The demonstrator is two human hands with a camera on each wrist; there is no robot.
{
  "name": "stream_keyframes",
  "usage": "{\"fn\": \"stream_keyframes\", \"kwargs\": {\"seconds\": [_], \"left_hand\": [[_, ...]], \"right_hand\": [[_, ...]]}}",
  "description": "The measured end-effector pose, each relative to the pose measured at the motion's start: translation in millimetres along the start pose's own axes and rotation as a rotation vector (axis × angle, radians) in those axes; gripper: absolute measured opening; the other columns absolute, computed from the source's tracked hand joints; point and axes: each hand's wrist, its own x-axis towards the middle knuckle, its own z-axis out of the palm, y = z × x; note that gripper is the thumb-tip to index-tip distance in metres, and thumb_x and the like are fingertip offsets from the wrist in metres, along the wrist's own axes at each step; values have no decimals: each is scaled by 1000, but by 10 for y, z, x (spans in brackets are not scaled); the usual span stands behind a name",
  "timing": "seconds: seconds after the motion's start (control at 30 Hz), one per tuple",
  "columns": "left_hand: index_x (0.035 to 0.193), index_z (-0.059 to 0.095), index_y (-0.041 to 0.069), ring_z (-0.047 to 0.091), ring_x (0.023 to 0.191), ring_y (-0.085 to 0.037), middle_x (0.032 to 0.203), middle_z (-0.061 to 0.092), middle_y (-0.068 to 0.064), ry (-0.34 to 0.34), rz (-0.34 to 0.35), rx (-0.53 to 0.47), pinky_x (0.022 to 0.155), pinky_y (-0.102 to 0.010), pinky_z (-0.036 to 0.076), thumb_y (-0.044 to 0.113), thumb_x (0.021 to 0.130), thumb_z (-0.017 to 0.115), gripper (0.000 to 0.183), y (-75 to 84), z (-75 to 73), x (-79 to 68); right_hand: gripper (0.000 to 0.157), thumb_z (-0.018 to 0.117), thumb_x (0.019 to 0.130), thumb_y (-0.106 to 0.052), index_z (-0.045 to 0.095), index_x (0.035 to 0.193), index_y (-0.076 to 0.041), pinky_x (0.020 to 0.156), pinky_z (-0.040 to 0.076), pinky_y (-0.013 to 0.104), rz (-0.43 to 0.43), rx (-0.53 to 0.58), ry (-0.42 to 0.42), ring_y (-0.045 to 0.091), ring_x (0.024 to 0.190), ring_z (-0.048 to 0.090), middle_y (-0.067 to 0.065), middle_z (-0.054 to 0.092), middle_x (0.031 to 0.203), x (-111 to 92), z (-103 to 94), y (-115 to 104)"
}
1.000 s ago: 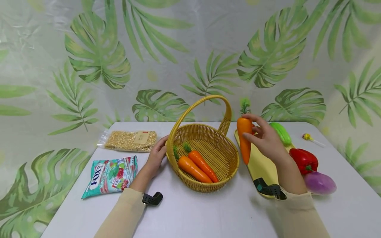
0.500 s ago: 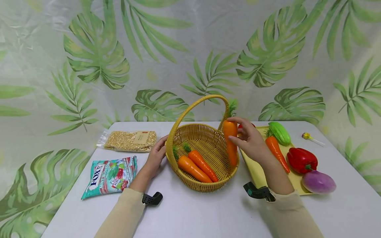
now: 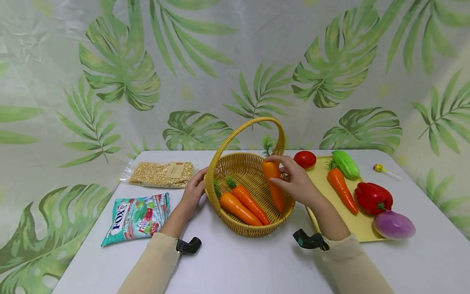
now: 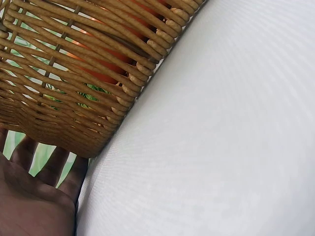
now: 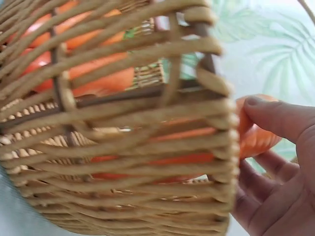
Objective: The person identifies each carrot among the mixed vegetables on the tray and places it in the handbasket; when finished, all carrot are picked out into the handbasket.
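Observation:
My right hand (image 3: 293, 179) pinches a toy carrot (image 3: 272, 179) near its leafy top, thumb on one side and fingers on the other. The carrot hangs tip down inside the right part of a wicker basket (image 3: 253, 231). In the right wrist view, its orange body (image 5: 258, 130) shows above the rim and through the weave. My left hand (image 3: 191, 194) rests against the basket's left side; in the left wrist view its fingers (image 4: 51, 164) reach fairly straight to the outer wall. Two other carrots (image 3: 240, 208) lie in the basket, side by side.
On the right, a yellow tray (image 3: 358, 228) bears a carrot (image 3: 342, 190), a green gourd-like vegetable (image 3: 346, 164), a red pepper (image 3: 372, 198) and an eggplant (image 3: 394, 225). A tomato (image 3: 304, 159) and a lollipop (image 3: 385, 171) are nearby. Left lie a grain bag (image 3: 159, 174) and a candy bag (image 3: 137, 216).
My right hand has carried the carrot left from over the tray and lowered it into the basket. The tomato and the carrot on the tray have come into view. My left hand stays put.

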Motion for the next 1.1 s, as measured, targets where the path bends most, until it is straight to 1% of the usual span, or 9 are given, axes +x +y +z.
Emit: {"fn": "stream_keyframes", "kwargs": {"seconds": [0.17,0.37,0.57,0.67,0.77,0.87,0.97,1.1], "left_hand": [[148,48,19,45,136,-14,152,48,-2,-1,8,2,117,-46,35,24,105,48,44,-2,-1,5],[149,47,18,47,134,-13,152,48,-4,3,10,8,117,-45,36,23,105,48,44,6,-3,5],[149,46,18,46,134,-13,153,47,-5,-5,6,17,116,-42,37,23,105,47,44,12,-4,0],[148,48,20,47,134,-12,152,48,-2,12,-2,16,115,-42,37,23,105,48,44,8,-18,-4],[147,49,20,48,132,-12,151,49,-2,29,0,14,114,-41,38,23,104,48,43,20,-22,-20],[148,48,18,48,132,-10,152,48,-4,21,4,11,114,-40,38,22,104,47,44,22,-22,-28],[149,47,17,47,133,-10,153,47,-5,10,9,9,114,-39,38,22,105,47,45,23,-12,-32],[149,47,18,47,134,-12,153,47,-3,1,8,14,114,-39,39,23,104,48,45,16,-4,-24]], "right_hand": [[49,72,90,-8,55,134,-21,94,55,53,-8,-2,-35,38,122,59,9,53,139,15,78,44],[47,72,90,-9,56,134,-21,93,57,49,-6,-30,-81,35,119,59,10,54,140,22,151,72],[46,71,91,-9,57,134,-19,95,55,49,-62,-81,-101,32,121,58,9,56,139,29,232,86],[45,70,92,-12,57,135,-21,96,55,48,-72,-125,-99,29,119,58,7,57,139,42,286,78],[48,71,93,-14,55,137,-24,91,54,44,-66,-190,-105,25,111,57,5,57,138,52,331,54],[53,72,92,-15,52,140,-26,89,53,41,-46,-246,-127,24,109,56,4,55,140,51,347,36],[56,72,92,-14,49,142,-25,94,53,44,-28,-270,-156,26,115,56,4,53,143,52,338,28],[55,70,93,-13,49,143,-23,101,51,49,-7,-258,-194,28,125,54,5,53,144,73,330,36]]}}
